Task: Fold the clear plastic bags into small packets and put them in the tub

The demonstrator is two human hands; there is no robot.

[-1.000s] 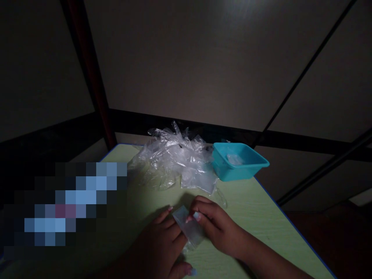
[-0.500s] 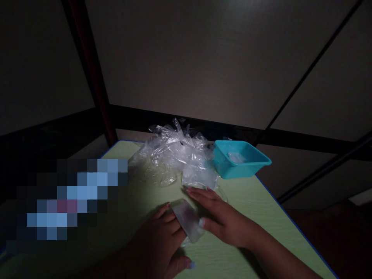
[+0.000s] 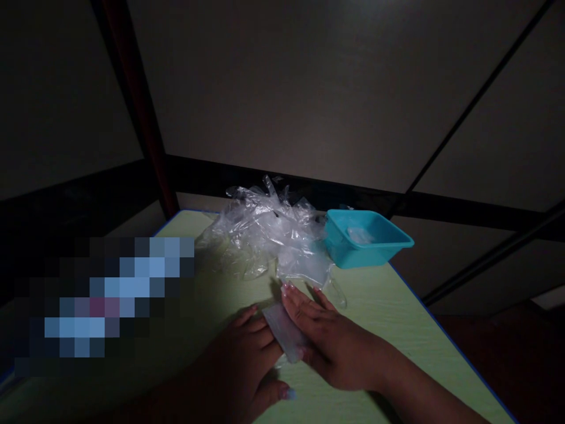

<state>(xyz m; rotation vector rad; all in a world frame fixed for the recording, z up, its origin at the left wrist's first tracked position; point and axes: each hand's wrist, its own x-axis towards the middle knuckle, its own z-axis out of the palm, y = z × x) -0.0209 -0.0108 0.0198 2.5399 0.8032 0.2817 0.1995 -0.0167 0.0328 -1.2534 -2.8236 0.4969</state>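
Observation:
A thin clear plastic piece, folded into a flat rectangle [image 3: 286,333], lies on the table between my hands. My left hand [image 3: 241,359] rests flat over its left side, fingers stretched and thumb apart. Across its right side lies my right hand [image 3: 338,341], palm down with the fingers extended, pressing on the plastic. Beyond my fingertips spreads a crumpled heap of clear plastic [image 3: 265,229]; some ends in it are finger-shaped, like disposable gloves. One flat piece [image 3: 304,268] of it reaches close to my right fingertips.
A turquoise plastic basket [image 3: 364,253] stands right of the heap, near the table's right edge, with some clear plastic inside. The pale green table [image 3: 424,365] has a blue edge. Panelled walls rise behind it. A blurred-out patch covers the left side.
My right hand has moved slightly left and down onto the folded plastic, covering more of its right side. My left hand stays nearly in place.

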